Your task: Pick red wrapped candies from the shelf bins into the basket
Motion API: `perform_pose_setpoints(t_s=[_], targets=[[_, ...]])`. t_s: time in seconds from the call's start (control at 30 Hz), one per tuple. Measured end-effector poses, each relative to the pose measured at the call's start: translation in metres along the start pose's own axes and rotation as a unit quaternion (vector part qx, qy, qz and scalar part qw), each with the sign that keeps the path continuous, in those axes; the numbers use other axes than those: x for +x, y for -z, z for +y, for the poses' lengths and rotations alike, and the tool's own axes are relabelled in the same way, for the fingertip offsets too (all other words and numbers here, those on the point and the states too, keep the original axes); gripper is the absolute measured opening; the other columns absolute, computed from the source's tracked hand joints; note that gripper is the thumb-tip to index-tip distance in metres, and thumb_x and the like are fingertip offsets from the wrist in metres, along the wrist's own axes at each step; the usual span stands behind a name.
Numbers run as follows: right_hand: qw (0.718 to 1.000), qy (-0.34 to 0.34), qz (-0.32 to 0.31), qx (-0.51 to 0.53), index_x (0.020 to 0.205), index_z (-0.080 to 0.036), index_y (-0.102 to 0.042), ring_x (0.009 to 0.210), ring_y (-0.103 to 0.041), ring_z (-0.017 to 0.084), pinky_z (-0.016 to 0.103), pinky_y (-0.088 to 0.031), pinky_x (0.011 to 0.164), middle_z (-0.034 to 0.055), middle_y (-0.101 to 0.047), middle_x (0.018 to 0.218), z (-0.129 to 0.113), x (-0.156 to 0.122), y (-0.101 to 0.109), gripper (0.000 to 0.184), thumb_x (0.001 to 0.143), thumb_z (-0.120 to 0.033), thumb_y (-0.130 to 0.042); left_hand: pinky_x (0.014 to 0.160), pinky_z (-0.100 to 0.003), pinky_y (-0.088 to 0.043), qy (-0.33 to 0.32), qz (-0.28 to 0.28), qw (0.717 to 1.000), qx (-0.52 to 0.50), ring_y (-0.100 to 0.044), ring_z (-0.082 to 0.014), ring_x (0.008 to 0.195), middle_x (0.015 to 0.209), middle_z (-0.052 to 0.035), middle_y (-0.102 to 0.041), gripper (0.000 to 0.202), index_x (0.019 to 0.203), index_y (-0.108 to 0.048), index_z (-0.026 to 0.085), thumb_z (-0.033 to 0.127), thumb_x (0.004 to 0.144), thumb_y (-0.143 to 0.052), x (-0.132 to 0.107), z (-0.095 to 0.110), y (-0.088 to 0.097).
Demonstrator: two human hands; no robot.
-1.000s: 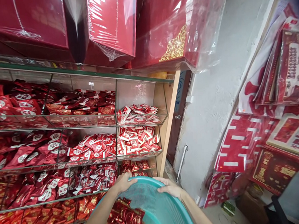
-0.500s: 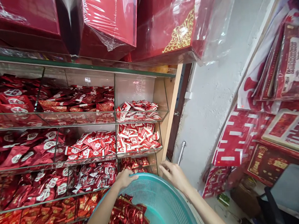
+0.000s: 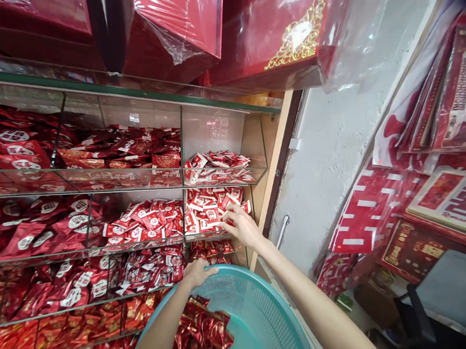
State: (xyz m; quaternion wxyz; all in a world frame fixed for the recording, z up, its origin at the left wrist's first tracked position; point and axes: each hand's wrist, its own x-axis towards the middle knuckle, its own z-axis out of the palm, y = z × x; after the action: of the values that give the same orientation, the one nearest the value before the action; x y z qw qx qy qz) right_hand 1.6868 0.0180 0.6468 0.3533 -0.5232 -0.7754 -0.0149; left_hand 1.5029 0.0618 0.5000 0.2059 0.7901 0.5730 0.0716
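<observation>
My left hand (image 3: 200,273) is closed over the far rim of a teal plastic basket (image 3: 261,295). Inside the basket, on its left side, lies a heap of shiny dark red foil packets (image 3: 202,333), partly hidden by my left forearm. My right hand (image 3: 241,226) reaches out beyond the basket, fingers loosely curved and apart, holding nothing I can see. It is in front of a glass compartment of small red-and-white packets (image 3: 207,208). Whether its fingertips touch them, I cannot tell. Below that compartment, more red packets (image 3: 210,248) show behind the basket.
Glass shelves (image 3: 142,250) with dividers hold several kinds of red packets to the left. Large red boxes (image 3: 272,44) in clear plastic overhang the top shelf (image 3: 212,104). On the right are a white wall (image 3: 327,152), hanging red goods (image 3: 359,208) and a grey chair (image 3: 456,292).
My right hand has moved up and left, from beside the basket's rim to the red-and-white packets. My left hand stays on the rim. The view has shifted slightly.
</observation>
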Motion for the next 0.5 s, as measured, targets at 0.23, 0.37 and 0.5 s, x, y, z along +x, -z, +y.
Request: perform_pose_setpoints(t_s=[0.23,0.37,0.5], targets=[[0.999,0.045,0.009,0.02,0.086,-0.02,-0.066,0.086,-0.056,0.016,0.028,-0.043,0.076,0.005,-0.059,0.095,0.0014,-0.0013,-0.0015,0.022,0.089,-0.033,-0.048,0.066,-0.024,-0.038,-0.013,0.008,1.0,-0.006,-0.062,-0.0202,0.078,0.076,-0.0012,-0.068,0.051,0.072,-0.064,0.024,0.071,0.068,-0.046,-0.0014,-0.0034,-0.002],[0.997,0.065,0.023,0.038,0.09,-0.022,-0.068,0.087,-0.057,0.016,0.027,-0.043,0.077,0.0054,-0.061,0.096,0.0067,-0.0043,-0.0026,0.024,0.09,-0.032,-0.046,0.064,-0.023,-0.037,-0.006,0.007,1.0,-0.014,-0.062,-0.0198,0.078,0.076,-0.0009,-0.067,0.049,0.074,-0.064,0.024,0.07,0.069,-0.047,-0.0034,-0.0013,0.0003],[0.993,0.091,0.043,0.062,0.094,-0.022,-0.069,0.084,-0.059,0.016,0.027,-0.044,0.076,0.0063,-0.063,0.095,0.0086,-0.0056,0.0018,0.027,0.091,-0.031,-0.044,0.062,-0.023,-0.036,-0.005,0.002,1.0,-0.016,-0.061,-0.0192,0.076,0.074,-0.0004,-0.067,0.048,0.073,-0.064,0.024,0.069,0.069,-0.047,-0.0058,0.0011,0.0024]])
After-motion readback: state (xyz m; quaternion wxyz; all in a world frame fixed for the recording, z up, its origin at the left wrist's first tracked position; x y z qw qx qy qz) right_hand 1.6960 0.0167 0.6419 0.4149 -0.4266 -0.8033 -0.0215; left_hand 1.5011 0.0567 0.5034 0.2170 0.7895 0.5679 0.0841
